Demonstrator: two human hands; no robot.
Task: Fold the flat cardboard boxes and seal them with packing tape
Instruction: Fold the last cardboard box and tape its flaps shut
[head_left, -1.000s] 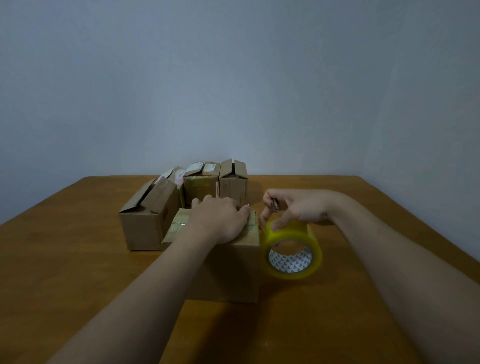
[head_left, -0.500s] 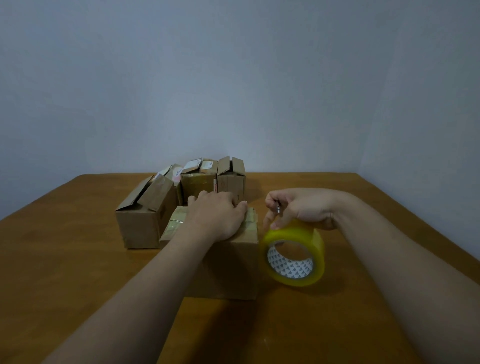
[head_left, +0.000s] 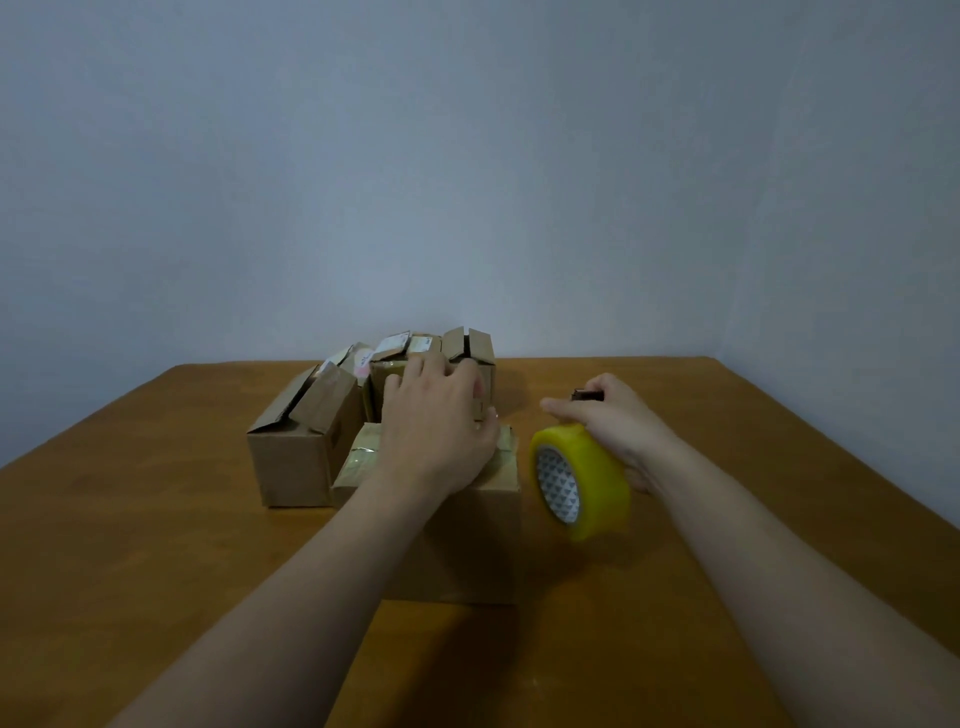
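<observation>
Box pressed, tape gripped
Your left hand (head_left: 436, 423) lies flat on the cardboard box (head_left: 478, 540); just right of it your right hand (head_left: 615, 423) grips the yellow tape roll (head_left: 582, 480)

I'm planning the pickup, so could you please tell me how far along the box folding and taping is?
Done, apparently: the near box is folded, with shiny tape across its top. In hand: the left hand presses flat on that top while the right hand grips the yellow tape roll. Left: the box on the left and the small boxes behind stand with flaps raised and unsealed.
</observation>
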